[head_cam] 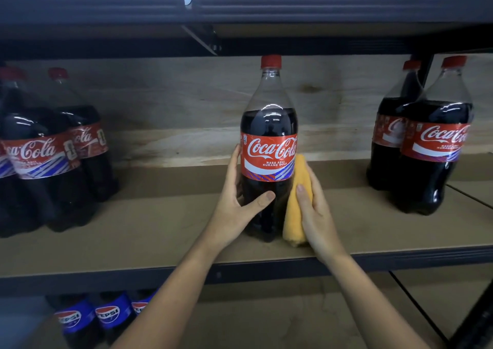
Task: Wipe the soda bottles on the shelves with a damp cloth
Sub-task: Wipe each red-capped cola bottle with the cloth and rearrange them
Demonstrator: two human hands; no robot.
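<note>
Coca-Cola bottle (269, 146) upright, middle of the shelf (149, 231), near its front edge | left hand (234, 204) fingers curled round its lower left side, thumb across the front | right hand (312, 207) fingers holding folded yellow cloth (293, 215) against its right side | more Coca-Cola bottles (434, 151) well apart on both sides | Pepsi bottles (106, 314) on the shelf below

Cola bottle (269, 146) upright mid-shelf; orange cloth (296, 202) against right side.
</note>
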